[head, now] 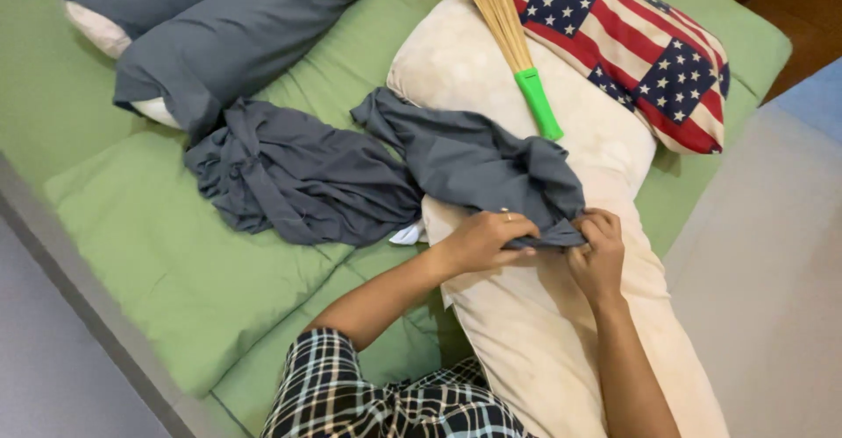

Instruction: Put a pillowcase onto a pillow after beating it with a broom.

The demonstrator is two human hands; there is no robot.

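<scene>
Both hands clamped on grey cover at bare bolster.

Left hand and right hand pinch the hem of the grey cover, bunched across the cream bolster on the green bed. Judgement: keep grips apart, hem taut, opening square to the bolster end. Beyond: 1 green-handled broom, 1 flag-pattern pillow.

Grey cover matt cloth; broom straw, plastic grip prob.
</scene>
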